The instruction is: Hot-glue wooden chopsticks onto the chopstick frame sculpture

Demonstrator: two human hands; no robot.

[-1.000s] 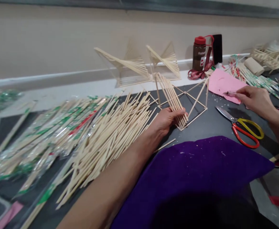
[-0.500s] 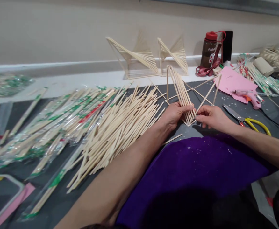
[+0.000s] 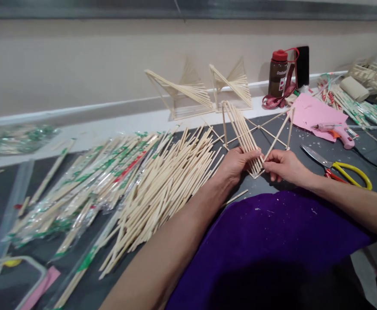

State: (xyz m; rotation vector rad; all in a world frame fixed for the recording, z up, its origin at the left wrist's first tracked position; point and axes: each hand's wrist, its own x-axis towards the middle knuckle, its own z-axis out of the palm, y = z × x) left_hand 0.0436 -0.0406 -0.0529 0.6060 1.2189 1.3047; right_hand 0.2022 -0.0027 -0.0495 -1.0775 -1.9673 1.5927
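A wooden chopstick frame (image 3: 258, 127) stands on the dark table in front of me. From one of its upright corners a close row of slanted chopsticks (image 3: 239, 124) runs down to the near edge. My left hand (image 3: 235, 163) is closed round the lower part of this row, its thumb lying across the front. At the near right, my right hand (image 3: 284, 165) pinches the frame by the foot of a slanted chopstick (image 3: 279, 133); the fingertips partly hide what they grip. Loose bare chopsticks (image 3: 172, 181) are heaped left of the frame.
Wrapped chopsticks (image 3: 101, 172) lie at the left. Two finished-looking stick models (image 3: 188, 89) (image 3: 235, 86) lean near the wall. Scissors (image 3: 337, 165), a pink glue gun (image 3: 335, 130), pink paper (image 3: 314, 113) and a bottle (image 3: 278, 75) are at the right. Purple cloth (image 3: 266, 232) covers my lap.
The camera view has tilted, so the wall and background models sit lower in the picture. Both hands keep their holds on the frame, with hardly any movement.
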